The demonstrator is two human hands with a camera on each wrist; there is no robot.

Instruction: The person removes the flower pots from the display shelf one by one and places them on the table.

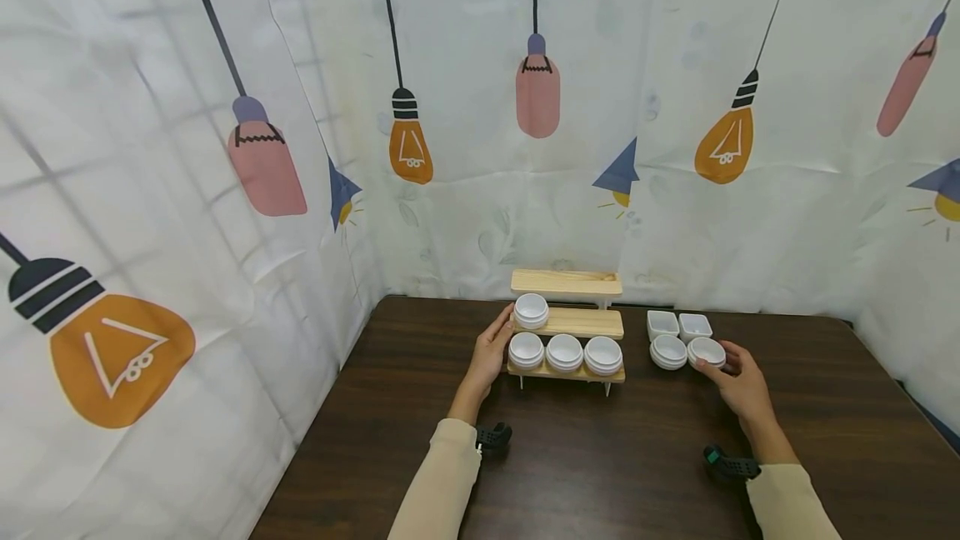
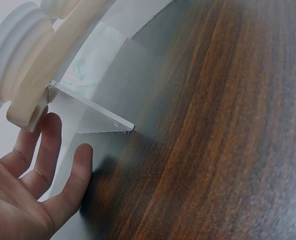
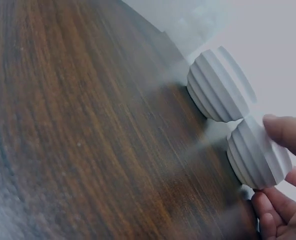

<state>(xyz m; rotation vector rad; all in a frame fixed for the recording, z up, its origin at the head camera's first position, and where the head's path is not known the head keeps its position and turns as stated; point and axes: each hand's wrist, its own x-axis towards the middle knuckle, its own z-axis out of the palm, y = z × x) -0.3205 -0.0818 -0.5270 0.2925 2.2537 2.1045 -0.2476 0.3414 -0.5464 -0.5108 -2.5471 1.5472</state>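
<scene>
My right hand point(image 1: 741, 383) pinches a round white bowl point(image 1: 707, 351) with ridged sides, thumb at the near rim and fingers round the far side. Another round bowl point(image 3: 222, 85) touches it in the right wrist view. My left hand point(image 1: 489, 354) is at the left end of a three-tier wooden stand point(image 1: 588, 322), fingertips right by the white bowl point(image 1: 531, 312) on the middle tier. In the left wrist view, loosely bent fingers point(image 2: 50, 137) reach the plank's end; the index finger is hidden there. Several round bowls point(image 1: 564, 352) line the bottom tier.
Two square white dishes point(image 1: 663, 324) stand behind the round bowls at the right. The dark wooden table point(image 1: 600, 473) runs back to a patterned curtain point(image 1: 465, 215). A clear leg point(image 2: 95, 107) props the stand. The top tier point(image 1: 566, 282) is a bare plank.
</scene>
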